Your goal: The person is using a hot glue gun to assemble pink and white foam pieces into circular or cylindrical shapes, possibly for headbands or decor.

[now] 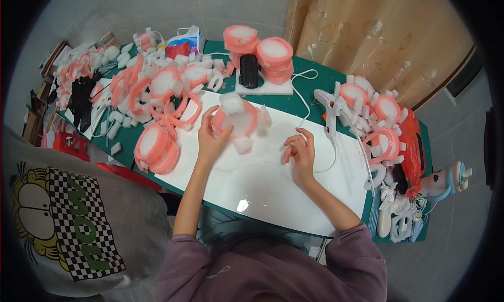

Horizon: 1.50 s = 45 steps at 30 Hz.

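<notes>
Gripping with my left hand [210, 139]: fingers wrap the left rim of one pink foam ring [236, 122] with white foam blocks, on the white board [273, 170]. Right hand [300, 154] is empty, fingers loosely curled, resting just right of the ring; left is nearer. Ring lies flat, straight ahead. One glue gun [331, 110] farther right. Finished rings: two stacks behind, piles both sides, too many to count.

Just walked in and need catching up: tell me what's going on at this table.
A person sits at a green table with a white sheet on it. The left hand grips a pink foam ring with white foam blocks; the right hand rests empty on the sheet. Piles of similar pink rings lie left and right, and a white glue gun sits nearby.
</notes>
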{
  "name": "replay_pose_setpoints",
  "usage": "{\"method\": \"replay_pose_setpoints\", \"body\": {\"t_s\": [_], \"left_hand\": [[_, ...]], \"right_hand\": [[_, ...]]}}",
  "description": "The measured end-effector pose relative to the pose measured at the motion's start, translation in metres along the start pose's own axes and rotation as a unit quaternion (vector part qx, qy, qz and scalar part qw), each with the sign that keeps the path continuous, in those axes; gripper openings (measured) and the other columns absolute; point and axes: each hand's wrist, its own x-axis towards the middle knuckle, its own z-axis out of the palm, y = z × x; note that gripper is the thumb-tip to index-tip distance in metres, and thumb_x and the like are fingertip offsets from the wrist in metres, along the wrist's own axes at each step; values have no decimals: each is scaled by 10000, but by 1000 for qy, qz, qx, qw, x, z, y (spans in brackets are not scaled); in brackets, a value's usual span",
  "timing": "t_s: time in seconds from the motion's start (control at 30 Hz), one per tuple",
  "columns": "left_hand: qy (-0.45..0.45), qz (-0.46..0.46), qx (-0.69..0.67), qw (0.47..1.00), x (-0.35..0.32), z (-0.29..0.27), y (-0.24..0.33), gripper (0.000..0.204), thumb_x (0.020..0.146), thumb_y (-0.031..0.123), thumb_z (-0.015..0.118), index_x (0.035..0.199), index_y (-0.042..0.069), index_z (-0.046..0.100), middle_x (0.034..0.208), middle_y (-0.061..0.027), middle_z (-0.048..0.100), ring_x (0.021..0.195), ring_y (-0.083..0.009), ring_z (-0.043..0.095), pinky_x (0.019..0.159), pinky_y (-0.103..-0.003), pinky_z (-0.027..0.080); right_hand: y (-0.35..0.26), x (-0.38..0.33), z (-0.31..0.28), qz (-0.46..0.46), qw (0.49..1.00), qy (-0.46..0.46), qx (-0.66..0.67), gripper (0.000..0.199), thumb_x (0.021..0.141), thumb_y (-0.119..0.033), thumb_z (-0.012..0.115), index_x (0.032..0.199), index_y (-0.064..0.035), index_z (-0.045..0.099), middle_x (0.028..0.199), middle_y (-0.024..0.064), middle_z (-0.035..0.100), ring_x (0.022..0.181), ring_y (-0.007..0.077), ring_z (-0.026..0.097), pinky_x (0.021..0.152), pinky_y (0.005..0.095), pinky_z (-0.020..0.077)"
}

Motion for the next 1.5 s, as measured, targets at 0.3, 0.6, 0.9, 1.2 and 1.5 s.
{"method": "replay_pose_setpoints", "body": {"t_s": [0.3,0.6,0.9,1.2,1.5], "left_hand": [[-6,82,178,980,24,-15,50,527,636,136,720,1105,64,490,904,-68,604,742,-179,547,727,-294,429],[-157,151,344,913,25,-7,76,393,657,247,691,996,109,548,906,-70,611,782,-229,562,846,-359,320],[-212,131,398,883,18,-23,81,500,709,184,631,1186,136,487,795,-91,582,777,-227,531,849,-393,307],[-260,97,364,889,27,-35,80,474,682,156,649,1131,95,511,861,-93,599,807,-223,542,888,-390,294],[-242,81,349,902,27,-34,80,351,649,208,693,931,18,607,914,-95,612,906,-222,528,930,-348,307]], "right_hand": [[-32,-15,-31,-73,971,-15,-228,123,831,-68,488,915,5,540,786,57,561,572,99,497,524,210,398],[-44,-30,-77,-190,846,73,-493,110,793,-55,530,891,-19,565,850,78,548,749,166,534,632,250,421],[-30,1,-96,-160,806,184,-540,483,738,-154,613,1133,24,400,1046,184,470,951,300,476,812,365,390],[-29,62,-114,-84,822,164,-538,396,712,-240,647,1006,2,536,830,126,608,710,179,580,639,283,448],[-31,69,-103,-37,903,148,-402,252,774,-197,583,915,12,584,723,52,597,492,97,517,442,226,392]]}}
